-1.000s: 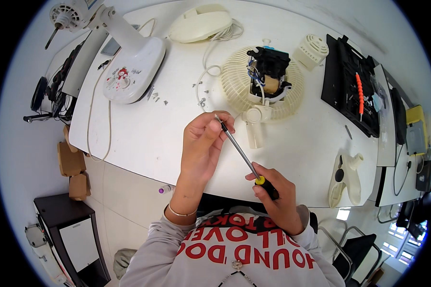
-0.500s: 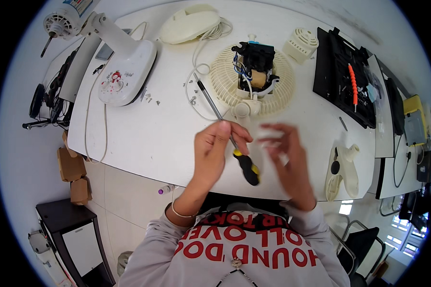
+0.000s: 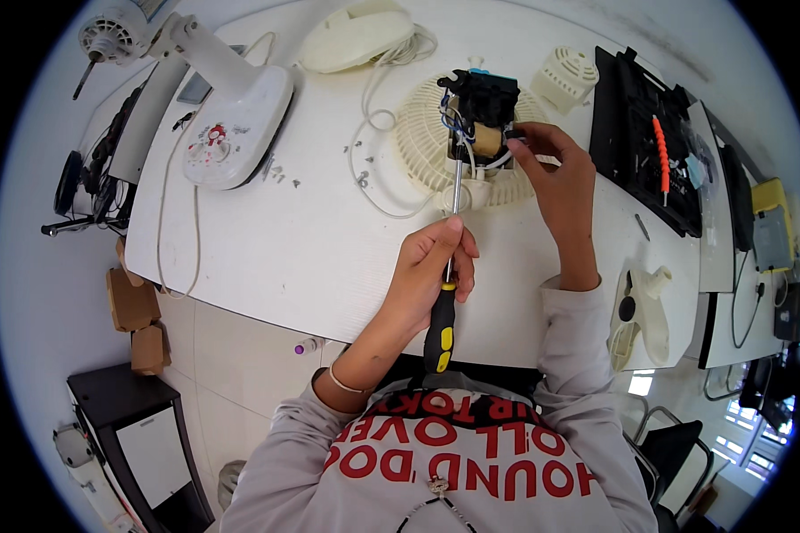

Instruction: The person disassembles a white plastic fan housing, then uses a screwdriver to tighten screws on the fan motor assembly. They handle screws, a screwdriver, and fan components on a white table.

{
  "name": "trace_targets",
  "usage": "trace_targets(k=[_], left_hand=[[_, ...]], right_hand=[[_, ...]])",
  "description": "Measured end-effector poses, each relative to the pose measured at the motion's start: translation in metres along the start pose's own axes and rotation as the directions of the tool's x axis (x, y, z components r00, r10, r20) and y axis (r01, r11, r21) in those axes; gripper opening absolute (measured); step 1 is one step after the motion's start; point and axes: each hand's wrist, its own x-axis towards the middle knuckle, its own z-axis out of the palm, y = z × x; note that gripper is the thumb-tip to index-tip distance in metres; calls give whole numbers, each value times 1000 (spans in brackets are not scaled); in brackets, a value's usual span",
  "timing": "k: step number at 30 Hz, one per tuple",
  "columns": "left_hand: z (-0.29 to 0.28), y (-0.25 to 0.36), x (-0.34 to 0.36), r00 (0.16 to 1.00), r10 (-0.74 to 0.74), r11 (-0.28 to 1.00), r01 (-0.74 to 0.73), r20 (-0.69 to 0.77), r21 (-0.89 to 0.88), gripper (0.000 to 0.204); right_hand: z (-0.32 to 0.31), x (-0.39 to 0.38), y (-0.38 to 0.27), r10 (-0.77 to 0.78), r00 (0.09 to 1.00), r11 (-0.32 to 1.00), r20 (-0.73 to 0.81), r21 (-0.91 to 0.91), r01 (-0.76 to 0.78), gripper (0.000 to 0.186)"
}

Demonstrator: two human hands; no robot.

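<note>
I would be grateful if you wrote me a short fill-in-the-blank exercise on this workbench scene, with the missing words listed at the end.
1. The left hand's grip holds a screwdriver whose handle is black and ____.
2. The other grip, at the motor unit, is the person's ____ hand.
3. The orange rod lies on an open case coloured ____.
4. The white fan stand is on the table's ____ side.

Missing words: yellow; right; black; left.

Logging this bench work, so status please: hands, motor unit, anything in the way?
Left hand gripping screwdriver, tip end at motor unit. Right hand at unit's right side. Unit over cream grille. Blue wires near tip; no clear obstruction.
</note>
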Motion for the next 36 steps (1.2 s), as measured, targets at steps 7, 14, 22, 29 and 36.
trace_targets(k=[7, 14, 22, 29, 36], left_hand=[[-3, -7, 6, 1000, 13, 998, -13, 8, -54, 42], [-5, -6, 9, 998, -51, 995, 54, 41, -81, 41], [-5, -10, 11, 995, -46, 986, 60, 92, -157, 41], [-5, -13, 13, 991, -73, 969, 98, 115, -228, 41], [-8, -12, 15, 979, -85, 974, 120, 183, -193, 42]], right_hand=[[8, 0, -5, 73, 997, 974, 30, 214, -78, 23], [8, 2, -5, 48, 999, 984, 19, 172, -51, 24], [15, -2, -20, 18, 999, 998, -45, 64, -15, 22], [16, -2, -17, -46, 997, 999, -64, 3, 46, 22], [12, 0, -16, -51, 998, 999, -38, -4, 51, 23]])
